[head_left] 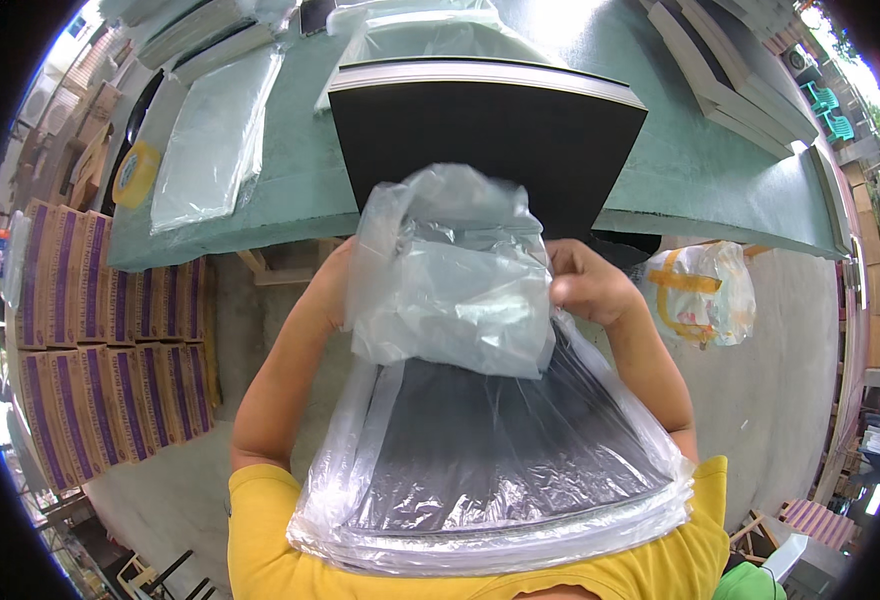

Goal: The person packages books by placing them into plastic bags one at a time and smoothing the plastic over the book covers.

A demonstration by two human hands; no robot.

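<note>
- Right in front of the person in the yellow shirt [270, 520], near the green table [300, 130], a crumpled clear plastic bag [450, 290] sits bunched up between the two hands.
- Right hand [592, 285] is curled up with the thumb against the fingers, pinching the bag's right edge.
- Left hand [338, 285] is at the bag's other side, but the fingers are hidden behind the plastic, so can't tell if it's gripping or loose.
- Below the bag there's a black pack [520, 450] in shiny clear wrap, its near end close to the person's chest. Can't tell if the bag is part of that wrap.
- Just past the bag, a stack of black boards [490, 130] pokes over the table's near edge, pale sheet edges showing at the back.
- Left part of the table: a pile of clear plastic sleeves [215, 145] and a yellowish tape roll [136, 175] just beside it.
- Lower left, stacked cardboard boxes [110, 390]; right, a plastic bundle [710, 290] with orange tape.
</note>
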